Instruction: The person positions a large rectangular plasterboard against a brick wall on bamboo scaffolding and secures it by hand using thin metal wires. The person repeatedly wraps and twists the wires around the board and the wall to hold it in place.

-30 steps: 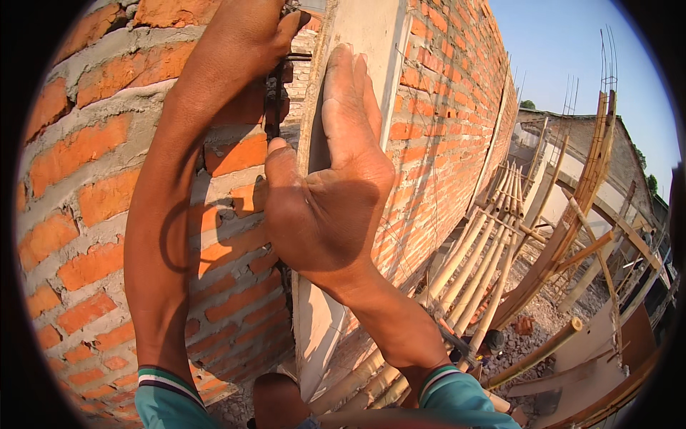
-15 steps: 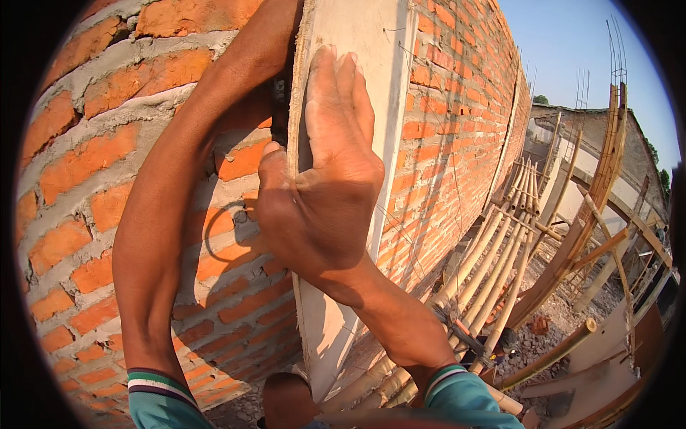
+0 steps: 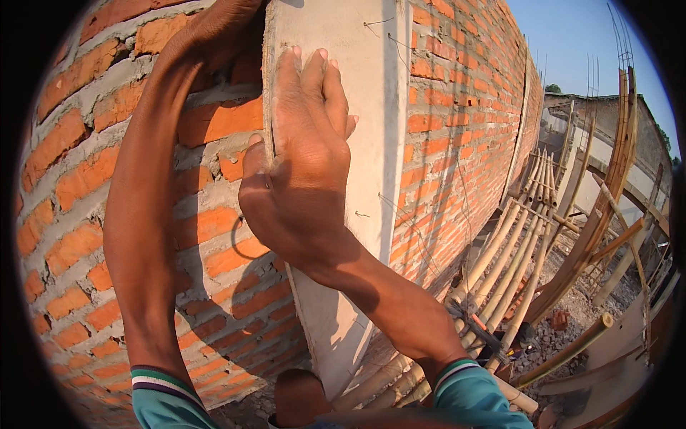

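Observation:
A pale, flat board [image 3: 375, 129] stands upright along the edge of the brick wall, with a few thin wires or nails sticking out of its face. My right hand [image 3: 307, 157] lies against that face, fingers stretched upward and thumb at the board's rough left edge. My left hand [image 3: 225, 21] is raised to the top of the picture beside the same edge. Its fingers are out of sight there, cut off by the frame and the board. Shadows of my arms fall on the brick wall [image 3: 71, 189].
On the right, tied bamboo poles [image 3: 493, 275] form a scaffold platform along the wall. Upright timbers [image 3: 607, 193] and a cut bamboo pole [image 3: 564, 350] stand or lean beyond it. Rubble [image 3: 564, 318] covers the ground below.
My left hand has come lower and partly into view. In the picture, the board's upper part and my right hand have shifted left, while the background has shifted slightly right.

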{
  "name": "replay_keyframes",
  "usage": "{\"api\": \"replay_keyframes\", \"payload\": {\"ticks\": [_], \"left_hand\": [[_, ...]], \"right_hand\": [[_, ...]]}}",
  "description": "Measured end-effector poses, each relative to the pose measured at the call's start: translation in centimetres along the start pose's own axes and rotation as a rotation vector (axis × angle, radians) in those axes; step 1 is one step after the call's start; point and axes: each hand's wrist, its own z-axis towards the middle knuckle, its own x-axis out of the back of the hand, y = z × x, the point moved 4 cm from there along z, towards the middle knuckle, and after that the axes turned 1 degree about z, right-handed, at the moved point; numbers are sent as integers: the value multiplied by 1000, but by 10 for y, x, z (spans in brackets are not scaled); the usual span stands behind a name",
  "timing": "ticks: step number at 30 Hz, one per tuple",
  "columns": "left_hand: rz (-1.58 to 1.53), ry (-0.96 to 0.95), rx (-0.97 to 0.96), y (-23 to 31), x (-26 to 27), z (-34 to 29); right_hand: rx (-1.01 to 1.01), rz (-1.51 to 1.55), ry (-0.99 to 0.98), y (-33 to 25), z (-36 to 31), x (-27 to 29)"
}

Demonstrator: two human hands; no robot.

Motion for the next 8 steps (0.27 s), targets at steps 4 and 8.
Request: {"api": "replay_keyframes", "payload": {"ticks": [4, 8], "left_hand": [[169, 37, 113, -4, -7, 2], [300, 127, 13, -3, -5, -2]], "right_hand": [[-11, -65, -5, 3, 0, -4], [29, -63, -70, 7, 1, 0]]}}
